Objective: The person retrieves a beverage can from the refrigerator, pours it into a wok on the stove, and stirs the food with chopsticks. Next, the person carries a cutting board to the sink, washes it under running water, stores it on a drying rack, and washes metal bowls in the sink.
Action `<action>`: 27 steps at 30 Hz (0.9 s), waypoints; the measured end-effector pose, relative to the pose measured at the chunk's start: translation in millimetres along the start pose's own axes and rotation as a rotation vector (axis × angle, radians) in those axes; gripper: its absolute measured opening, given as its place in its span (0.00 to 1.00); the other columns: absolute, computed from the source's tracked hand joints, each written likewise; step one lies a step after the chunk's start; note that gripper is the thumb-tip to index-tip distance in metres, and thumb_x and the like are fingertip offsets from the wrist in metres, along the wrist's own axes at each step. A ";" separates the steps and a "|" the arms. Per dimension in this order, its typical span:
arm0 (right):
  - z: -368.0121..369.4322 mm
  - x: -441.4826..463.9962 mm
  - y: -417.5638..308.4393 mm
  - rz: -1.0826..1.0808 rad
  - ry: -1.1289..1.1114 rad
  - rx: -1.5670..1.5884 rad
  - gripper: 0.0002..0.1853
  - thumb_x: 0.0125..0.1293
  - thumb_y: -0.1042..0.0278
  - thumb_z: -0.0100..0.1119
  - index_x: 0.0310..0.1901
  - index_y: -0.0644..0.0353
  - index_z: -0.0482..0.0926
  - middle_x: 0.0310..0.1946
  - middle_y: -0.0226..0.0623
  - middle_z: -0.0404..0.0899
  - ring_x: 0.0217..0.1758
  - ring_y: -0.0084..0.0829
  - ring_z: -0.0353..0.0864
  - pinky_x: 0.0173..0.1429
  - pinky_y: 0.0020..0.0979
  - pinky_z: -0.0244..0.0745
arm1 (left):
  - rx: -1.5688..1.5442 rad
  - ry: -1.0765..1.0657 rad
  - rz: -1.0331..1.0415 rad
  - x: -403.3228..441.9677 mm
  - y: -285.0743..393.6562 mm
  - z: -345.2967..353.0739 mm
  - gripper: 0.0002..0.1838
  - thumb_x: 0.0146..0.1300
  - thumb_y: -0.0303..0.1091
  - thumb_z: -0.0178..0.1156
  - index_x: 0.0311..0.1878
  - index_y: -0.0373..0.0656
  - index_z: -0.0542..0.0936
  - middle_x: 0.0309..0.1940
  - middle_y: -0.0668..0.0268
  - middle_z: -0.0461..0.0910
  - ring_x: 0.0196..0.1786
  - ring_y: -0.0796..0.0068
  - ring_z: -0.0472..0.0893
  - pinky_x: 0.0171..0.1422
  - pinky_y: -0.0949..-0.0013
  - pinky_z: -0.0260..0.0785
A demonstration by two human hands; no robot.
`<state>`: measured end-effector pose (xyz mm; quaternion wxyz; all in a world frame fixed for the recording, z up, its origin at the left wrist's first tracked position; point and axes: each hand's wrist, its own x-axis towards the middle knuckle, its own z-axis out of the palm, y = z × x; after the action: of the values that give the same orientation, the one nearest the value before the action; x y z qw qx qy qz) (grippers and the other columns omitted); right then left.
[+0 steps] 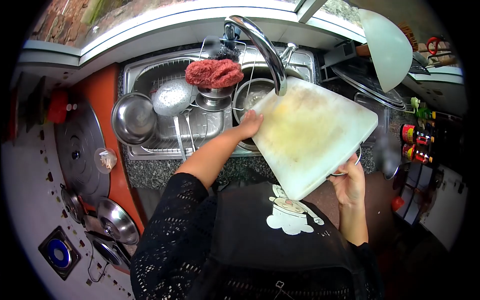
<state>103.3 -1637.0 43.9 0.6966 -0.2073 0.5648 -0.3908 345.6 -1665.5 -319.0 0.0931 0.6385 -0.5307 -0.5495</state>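
A white cutting board with yellowish and brown stains is tilted over the right side of the sink, its upper corner below the faucet. My left hand grips the board's left edge, its fingers partly hidden behind it. At the lower right edge, my right hand is closed around the board by its metal wire handle. Behind the board, a metal pot in the right basin is partly covered. I cannot tell whether water is running.
A steel bowl, a skimmer and a red scrubbing cloth are at the left basin. Pot lids lean at the right, near a pale bowl. Bottles with red labels stand farther right.
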 end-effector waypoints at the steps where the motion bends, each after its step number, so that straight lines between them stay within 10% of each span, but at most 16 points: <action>1: -3.4 -1.8 0.7 -0.001 -0.018 -0.012 0.27 0.54 0.79 0.46 0.60 0.66 0.68 0.40 0.40 0.80 0.35 0.32 0.83 0.40 0.39 0.86 | -0.054 -0.011 -0.039 3.7 16.6 -1.7 0.38 0.75 0.56 0.29 0.72 0.30 0.56 0.73 0.41 0.53 0.77 0.47 0.50 0.80 0.56 0.41; 5: -13.7 -6.6 4.4 0.005 -0.027 0.011 0.27 0.54 0.79 0.46 0.60 0.66 0.68 0.39 0.40 0.80 0.35 0.33 0.83 0.40 0.39 0.86 | -0.376 0.003 0.357 39.5 51.2 4.1 0.38 0.73 0.58 0.36 0.67 0.29 0.63 0.69 0.40 0.61 0.74 0.44 0.58 0.78 0.53 0.46; 8: 0.5 -13.0 2.4 0.004 0.060 0.032 0.25 0.53 0.81 0.46 0.56 0.68 0.69 0.36 0.40 0.79 0.31 0.29 0.81 0.35 0.34 0.85 | -0.496 -0.069 0.170 40.0 120.9 -19.0 0.36 0.73 0.56 0.36 0.68 0.30 0.63 0.70 0.43 0.60 0.74 0.42 0.57 0.77 0.53 0.48; 17: -10.3 -9.1 4.3 0.019 -0.021 0.062 0.28 0.55 0.79 0.45 0.61 0.65 0.67 0.42 0.41 0.80 0.37 0.32 0.84 0.42 0.40 0.86 | 0.028 -0.066 0.451 -54.7 279.6 -16.9 0.38 0.74 0.54 0.33 0.77 0.35 0.44 0.78 0.47 0.39 0.80 0.46 0.39 0.81 0.47 0.32; 23: -0.6 -7.9 -9.0 0.026 0.066 0.049 0.26 0.53 0.81 0.47 0.58 0.65 0.69 0.39 0.39 0.80 0.35 0.31 0.84 0.37 0.34 0.85 | 0.062 -0.139 0.993 -163.3 258.1 -34.2 0.37 0.76 0.51 0.33 0.77 0.35 0.43 0.78 0.48 0.38 0.81 0.50 0.38 0.81 0.51 0.31; 27: -7.8 -5.2 -4.7 0.024 0.022 0.038 0.26 0.53 0.81 0.47 0.57 0.65 0.69 0.38 0.39 0.80 0.35 0.31 0.84 0.38 0.35 0.86 | 0.123 -0.082 0.790 -106.0 173.1 -29.5 0.34 0.76 0.49 0.33 0.78 0.40 0.45 0.79 0.50 0.39 0.81 0.53 0.39 0.82 0.55 0.33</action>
<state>94.2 -1634.6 48.4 0.6987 -0.1830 0.5676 -0.3952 287.3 -1669.1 -122.3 0.2373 0.3673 -0.7706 -0.4636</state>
